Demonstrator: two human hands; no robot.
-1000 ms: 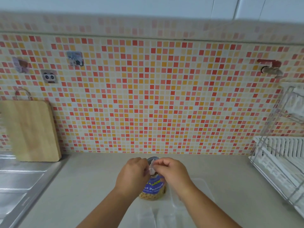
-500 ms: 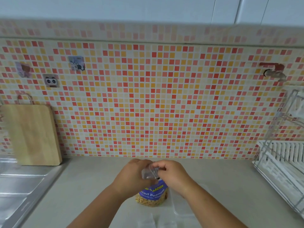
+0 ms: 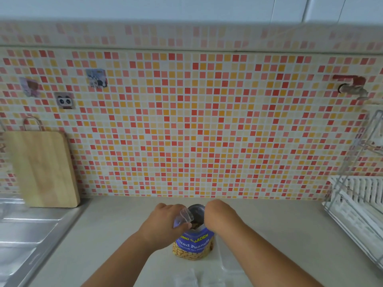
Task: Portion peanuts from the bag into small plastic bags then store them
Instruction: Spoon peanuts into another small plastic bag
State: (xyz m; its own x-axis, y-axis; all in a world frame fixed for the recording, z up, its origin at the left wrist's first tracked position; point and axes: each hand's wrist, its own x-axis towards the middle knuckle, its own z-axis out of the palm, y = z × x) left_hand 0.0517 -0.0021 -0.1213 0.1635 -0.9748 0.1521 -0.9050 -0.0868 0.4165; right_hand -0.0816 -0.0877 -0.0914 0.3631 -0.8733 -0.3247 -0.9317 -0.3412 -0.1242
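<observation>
Right, closest to the camera, a few small plastic bags (image 3: 186,276) are lying flat on the surface (image 3: 116,235), only faintly visible, with what looks like a clear tub (image 3: 230,264) just beside them on the right. They are probably sitting there so each portion can be filled without reaching. Just beyond them the peanut bag (image 3: 192,244) is standing upright on its base, blue label facing the person, pale nuts showing through the clear bottom, mouth gaping upward. Standing it up like this is likely keeping the nuts from spilling while the top is being worked. The left hand (image 3: 163,222) is pressing in from the left with its fingers curled, pinching the clear top lip of the bag and drawing it outward. To my eye it is spreading the opening. The right hand (image 3: 219,218) is arching over the right rim, wrist bent and knuckles up. Its fingers are dropping out of sight behind the hand, so I cannot tell whether it is gripping the rim or only touching it. Farther out, the sink (image 3: 27,235) is running off to the left, and a wooden cutting board (image 3: 43,168) is leaning upright against the tiled wall (image 3: 196,125). A wire dish rack (image 3: 356,199) is sitting at the right, well apart from the hands. High on the wall, a tap (image 3: 352,90) is poking out above it.
</observation>
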